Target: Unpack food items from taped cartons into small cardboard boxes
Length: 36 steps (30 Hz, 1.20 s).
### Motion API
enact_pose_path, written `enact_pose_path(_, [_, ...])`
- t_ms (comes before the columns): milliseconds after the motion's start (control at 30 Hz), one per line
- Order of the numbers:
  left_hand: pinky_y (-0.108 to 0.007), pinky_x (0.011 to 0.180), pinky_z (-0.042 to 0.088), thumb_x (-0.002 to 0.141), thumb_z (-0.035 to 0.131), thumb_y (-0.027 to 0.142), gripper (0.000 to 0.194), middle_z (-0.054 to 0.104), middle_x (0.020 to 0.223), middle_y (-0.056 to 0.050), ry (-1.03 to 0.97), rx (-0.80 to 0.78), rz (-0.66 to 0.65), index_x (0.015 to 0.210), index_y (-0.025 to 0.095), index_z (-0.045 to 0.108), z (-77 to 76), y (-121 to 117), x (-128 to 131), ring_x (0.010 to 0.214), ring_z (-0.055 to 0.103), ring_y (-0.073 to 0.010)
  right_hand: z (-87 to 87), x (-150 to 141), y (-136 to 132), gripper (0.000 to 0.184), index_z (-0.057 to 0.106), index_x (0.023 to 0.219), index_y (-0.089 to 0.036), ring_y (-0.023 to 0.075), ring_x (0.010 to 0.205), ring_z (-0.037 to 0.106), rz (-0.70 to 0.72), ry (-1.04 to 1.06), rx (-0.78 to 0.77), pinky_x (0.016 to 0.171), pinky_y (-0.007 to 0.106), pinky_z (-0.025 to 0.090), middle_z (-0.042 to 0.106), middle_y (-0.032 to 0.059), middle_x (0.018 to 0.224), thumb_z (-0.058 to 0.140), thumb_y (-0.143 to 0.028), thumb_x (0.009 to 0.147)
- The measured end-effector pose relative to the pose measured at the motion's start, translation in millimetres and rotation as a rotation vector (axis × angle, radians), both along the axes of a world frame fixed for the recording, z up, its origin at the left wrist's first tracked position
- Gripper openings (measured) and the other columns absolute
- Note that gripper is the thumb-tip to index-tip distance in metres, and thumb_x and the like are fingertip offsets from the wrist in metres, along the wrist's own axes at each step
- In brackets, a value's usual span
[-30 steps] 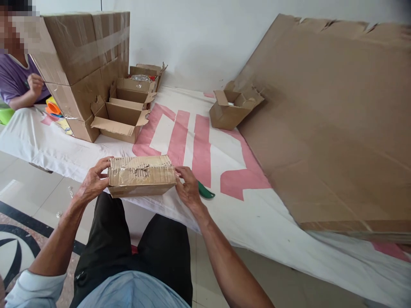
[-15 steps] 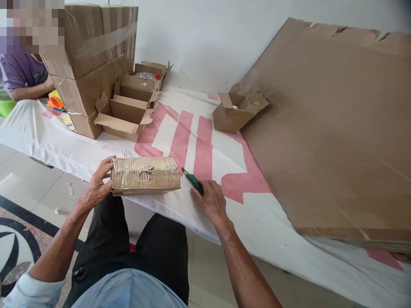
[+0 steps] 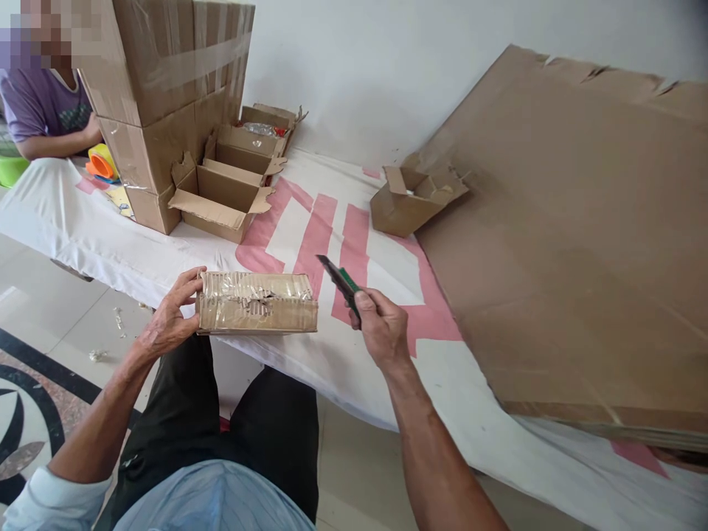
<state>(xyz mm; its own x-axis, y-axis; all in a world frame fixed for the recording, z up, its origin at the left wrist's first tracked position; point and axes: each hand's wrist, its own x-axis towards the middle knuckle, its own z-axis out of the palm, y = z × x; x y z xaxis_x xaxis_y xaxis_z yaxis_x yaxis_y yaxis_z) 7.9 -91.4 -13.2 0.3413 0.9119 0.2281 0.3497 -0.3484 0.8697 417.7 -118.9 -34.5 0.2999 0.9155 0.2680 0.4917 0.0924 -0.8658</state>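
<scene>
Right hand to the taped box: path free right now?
Likely yes: nothing shows between the right hand, which holds a green cutter, and the taped box; the left hand is at its left end.

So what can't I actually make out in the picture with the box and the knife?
All in the head view:
- Inside of the taped box: hidden by its cardboard.
- Part of the knife handle: covered by the right hand's grip.
- White bit in the small open box: too small, partly behind flaps.
- Large cardboard: cut off by the right edge.
- Co-worker's fingertips: hidden behind the stacked boxes.
</scene>
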Motion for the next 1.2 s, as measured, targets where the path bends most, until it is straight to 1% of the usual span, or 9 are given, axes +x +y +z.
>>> enact_pose_path(67, [-0.05, 0.117, 0.062, 0.093, 0.08, 0.033, 0.053, 0.052, 0.177, -0.014, 0.013, 0.0, 0.001, 0.145, 0.032, 0.08, -0.5, 0, 0, 0.168, 0.048, -0.0402, 34.9, -20, 3, 0.05, 0.078, 0.093, -0.023, 0.0185, 0.058, 0.054, 0.199, -0.054, 0.043, 0.057, 0.033, 0.044, 0.059, -0.0018, 0.065, 0.068, -0.071, 0.106])
enact_pose_path(133, [-0.051, 0.116, 0.062, 0.092, 0.08, 0.033, 0.055, 0.051, 0.178, -0.014, 0.018, 0.001, 0.0, 0.148, 0.032, 0.079, -1.3, -1, 0, 0.166, 0.05, -0.0398, 63.5, -42, 6, 0.046, 0.082, 0.095, -0.023, 0.0208, 0.067, 0.066, 0.386, -0.147, 0.105, 0.063, 0.033, 0.052, 0.071, 0.0022, 0.075, 0.071, -0.066, 0.108])
enact_pose_path(200, [-0.051, 0.115, 0.061, 0.092, 0.079, 0.032, 0.057, 0.051, 0.178, -0.014, 0.016, -0.002, -0.001, 0.149, 0.032, 0.078, -2.3, -1, 0, 0.165, 0.051, -0.0395, 83.2, -63, 10, 0.038, 0.087, 0.105, -0.024, 0.0239, 0.082, 0.076, 0.531, -0.214, 0.148, 0.073, 0.035, 0.059, 0.082, 0.0058, 0.091, 0.068, -0.057, 0.112])
enact_pose_path(267, [-0.05, 0.115, 0.061, 0.091, 0.08, 0.032, 0.059, 0.051, 0.178, -0.013, 0.016, -0.005, -0.003, 0.15, 0.033, 0.078, -3.2, -1, 0, 0.165, 0.051, -0.0395, 94.2, -78, 15, 0.032, 0.088, 0.111, -0.025, 0.0244, 0.091, 0.08, 0.639, -0.262, 0.158, 0.08, 0.036, 0.062, 0.086, 0.0072, 0.102, 0.067, -0.048, 0.114])
enact_pose_path(367, [-0.05, 0.115, 0.062, 0.09, 0.08, 0.032, 0.061, 0.051, 0.178, -0.012, 0.022, -0.005, -0.008, 0.151, 0.033, 0.077, -4.1, -1, 0, 0.166, 0.05, -0.0401, 99.6, -90, 22, 0.027, 0.089, 0.112, -0.023, 0.0222, 0.086, 0.079, 0.723, -0.336, 0.152, 0.079, 0.035, 0.061, 0.087, 0.0064, 0.099, 0.067, -0.04, 0.114])
enact_pose_path(533, [-0.05, 0.115, 0.062, 0.09, 0.077, 0.029, 0.064, 0.05, 0.178, -0.012, 0.033, -0.008, -0.015, 0.154, 0.034, 0.076, -3.9, -1, 1, 0.165, 0.051, -0.0404, 100.3, -94, 28, 0.025, 0.088, 0.111, -0.023, 0.0207, 0.083, 0.078, 0.752, -0.416, 0.15, 0.078, 0.034, 0.059, 0.086, 0.0054, 0.097, 0.067, -0.035, 0.114])
enact_pose_path(833, [-0.048, 0.115, 0.062, 0.087, 0.072, 0.026, 0.07, 0.051, 0.177, -0.011, 0.065, -0.007, -0.011, 0.156, 0.035, 0.074, -0.7, -1, 4, 0.165, 0.051, -0.0392, 108.9, -103, 31, 0.028, 0.09, 0.117, -0.023, 0.0202, 0.08, 0.074, 0.776, -0.539, 0.128, 0.075, 0.034, 0.056, 0.082, 0.0059, 0.092, 0.066, -0.038, 0.115])
enact_pose_path(967, [-0.048, 0.114, 0.063, 0.087, 0.074, 0.025, 0.071, 0.052, 0.177, -0.011, 0.081, 0.0, -0.007, 0.157, 0.037, 0.074, -0.7, -1, 4, 0.164, 0.052, -0.0394, 111.5, -108, 36, 0.03, 0.089, 0.121, -0.021, 0.0196, 0.078, 0.07, 0.782, -0.623, 0.173, 0.073, 0.033, 0.052, 0.08, 0.0062, 0.091, 0.065, -0.038, 0.116])
enact_pose_path(1200, [-0.051, 0.115, 0.062, 0.087, 0.076, 0.028, 0.066, 0.052, 0.176, -0.012, 0.052, -0.012, -0.008, 0.153, 0.035, 0.077, 0.8, 0, 4, 0.163, 0.053, -0.0401, 119.8, -119, 44, 0.034, 0.085, 0.105, -0.02, 0.0181, 0.073, 0.06, 0.781, -0.819, 0.192, 0.068, 0.032, 0.04, 0.074, 0.005, 0.085, 0.061, -0.041, 0.117])
